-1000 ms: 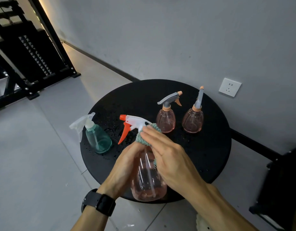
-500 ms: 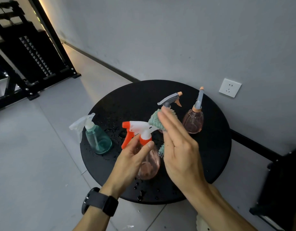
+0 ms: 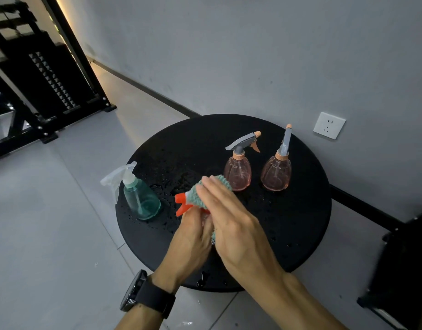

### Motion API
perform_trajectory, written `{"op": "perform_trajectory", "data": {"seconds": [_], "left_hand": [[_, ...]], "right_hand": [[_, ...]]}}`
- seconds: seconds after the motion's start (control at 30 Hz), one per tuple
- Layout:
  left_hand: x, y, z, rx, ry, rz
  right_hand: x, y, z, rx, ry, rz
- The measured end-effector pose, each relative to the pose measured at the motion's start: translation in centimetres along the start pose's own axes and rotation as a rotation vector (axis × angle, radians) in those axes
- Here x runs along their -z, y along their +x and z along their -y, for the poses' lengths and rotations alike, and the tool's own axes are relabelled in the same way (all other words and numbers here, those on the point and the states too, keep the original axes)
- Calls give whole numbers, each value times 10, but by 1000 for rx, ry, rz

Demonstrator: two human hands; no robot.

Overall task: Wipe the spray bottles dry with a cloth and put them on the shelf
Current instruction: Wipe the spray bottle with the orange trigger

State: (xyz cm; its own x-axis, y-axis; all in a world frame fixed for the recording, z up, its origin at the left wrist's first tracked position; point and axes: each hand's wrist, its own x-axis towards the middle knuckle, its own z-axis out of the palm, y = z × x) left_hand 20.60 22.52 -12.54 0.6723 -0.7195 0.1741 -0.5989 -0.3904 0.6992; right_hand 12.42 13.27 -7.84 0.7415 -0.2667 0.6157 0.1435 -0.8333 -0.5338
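Cloth (image 3: 206,194) under straight right fingers (image 3: 212,194) wraps orange-triggered bottle (image 3: 181,203) gripped by left hand (image 3: 193,236).

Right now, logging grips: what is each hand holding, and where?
Left hand grips the orange-trigger spray bottle below its head; right hand presses the green cloth onto the head.

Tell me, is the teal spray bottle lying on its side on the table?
No, the teal spray bottle stands upright on the black table.
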Motion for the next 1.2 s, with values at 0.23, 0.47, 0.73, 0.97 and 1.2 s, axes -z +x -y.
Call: {"op": "perform_trajectory", "data": {"seconds": [0.23,0.47,0.73,0.97,1.2], "left_hand": [[5,1,-5,21,21,-81],[2,2,-14,-50,42,2],[6,-6,-17,-83,-3,69],[9,-7,-17,92,-128,71],[16,-1,-22,193,-198,46]], "right_hand": [[8,-3,-22,-206,-67,30],[2,1,-7,-128,-33,8],[-6,5,0,-75,-13,5],[3,5,-13,-145,-79,12],[12,2,-24,-247,-129,54]]}}
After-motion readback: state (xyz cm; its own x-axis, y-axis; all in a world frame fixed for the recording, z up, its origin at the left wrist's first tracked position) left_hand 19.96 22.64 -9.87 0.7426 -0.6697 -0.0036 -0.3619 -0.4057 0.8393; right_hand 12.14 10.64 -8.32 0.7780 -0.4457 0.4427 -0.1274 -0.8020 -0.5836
